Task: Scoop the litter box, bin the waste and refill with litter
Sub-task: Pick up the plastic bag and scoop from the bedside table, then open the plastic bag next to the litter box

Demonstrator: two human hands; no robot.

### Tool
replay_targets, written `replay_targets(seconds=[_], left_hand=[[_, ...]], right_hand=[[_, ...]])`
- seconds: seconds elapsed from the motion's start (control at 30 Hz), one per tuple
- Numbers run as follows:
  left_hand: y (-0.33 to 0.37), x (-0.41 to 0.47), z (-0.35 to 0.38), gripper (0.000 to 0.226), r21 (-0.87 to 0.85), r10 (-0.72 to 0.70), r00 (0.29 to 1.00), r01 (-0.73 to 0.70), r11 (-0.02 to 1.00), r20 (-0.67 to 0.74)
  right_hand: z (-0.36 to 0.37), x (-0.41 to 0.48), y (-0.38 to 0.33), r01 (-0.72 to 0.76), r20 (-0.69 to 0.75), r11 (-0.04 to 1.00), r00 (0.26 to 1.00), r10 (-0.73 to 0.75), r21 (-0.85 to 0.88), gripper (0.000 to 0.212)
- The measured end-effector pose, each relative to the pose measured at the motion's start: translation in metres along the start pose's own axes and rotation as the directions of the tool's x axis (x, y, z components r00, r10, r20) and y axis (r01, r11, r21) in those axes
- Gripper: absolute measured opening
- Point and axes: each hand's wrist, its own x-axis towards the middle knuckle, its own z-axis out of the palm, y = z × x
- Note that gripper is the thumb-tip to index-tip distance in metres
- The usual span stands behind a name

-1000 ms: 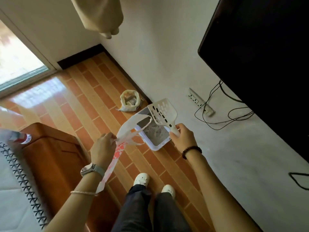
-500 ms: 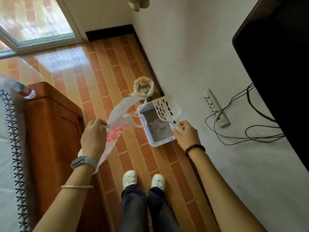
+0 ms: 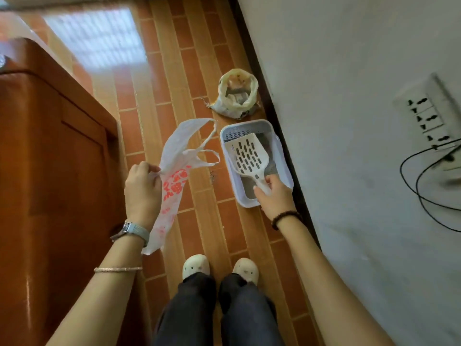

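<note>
Currently in your right hand (image 3: 275, 198): the handle of the white slotted litter scoop (image 3: 249, 156), fingers curled around it.
Scoop position: its blade points to 12 o'clock and sits over the litter box (image 3: 247, 124); you cannot tell whether it touches the litter.
Litter box: a white rectangular tray on the tiled floor (image 3: 199, 58), at 1 o'clock from your shoes (image 3: 195, 267), its long side just beside the dark skirting of the wall at 3 o'clock. Grey litter shows under the scoop.
Your left hand (image 3: 142, 186): pinching the edge of a thin white plastic bag (image 3: 174, 176) with red print.
Plastic bag: hangs limp from your fingers, handles trailing toward 1 o'clock, its lower end dropping past your wristwatch (image 3: 133, 231). It is beside the box, not touching it.
Open litter sack (image 3: 237, 96): on the floor at 12 o'clock, just beyond the box's far end, mouth rolled open.
Wooden cabinet (image 3: 50, 171): at 9 o'clock, close by your left arm.
Power strip (image 3: 424, 116): on the wall at 2 o'clock, with black cables (image 3: 419, 186) looping below it.
</note>
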Motion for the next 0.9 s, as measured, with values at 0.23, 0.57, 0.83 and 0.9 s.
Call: replay_targets(seconds=[0.23,0.57,0.83,0.9], left_hand=[[-0.081,0.033,0.108,0.006,-0.017,0.045,0.996,-0.046,0.999,-0.080],[-0.136,0.098,0.202,0.010,-0.022,0.267,0.928,-0.283,0.959,-0.260],[-0.170,0.076,0.211,0.015,-0.057,0.156,0.945,-0.180,0.982,-0.288],[-0.184,0.068,0.219,0.014,-0.066,0.130,0.951,-0.154,0.986,-0.282]], right_hand=[[0.100,0.088,0.084,0.045,0.019,0.998,0.999,-0.044,-0.049,0.012],[0.189,0.202,0.137,0.205,-0.037,0.979,0.978,-0.204,0.012,0.021],[0.255,0.199,0.171,0.222,0.069,0.974,0.973,-0.219,-0.037,0.021],[0.270,0.193,0.181,0.227,0.110,0.973,0.969,-0.220,-0.052,0.017]])
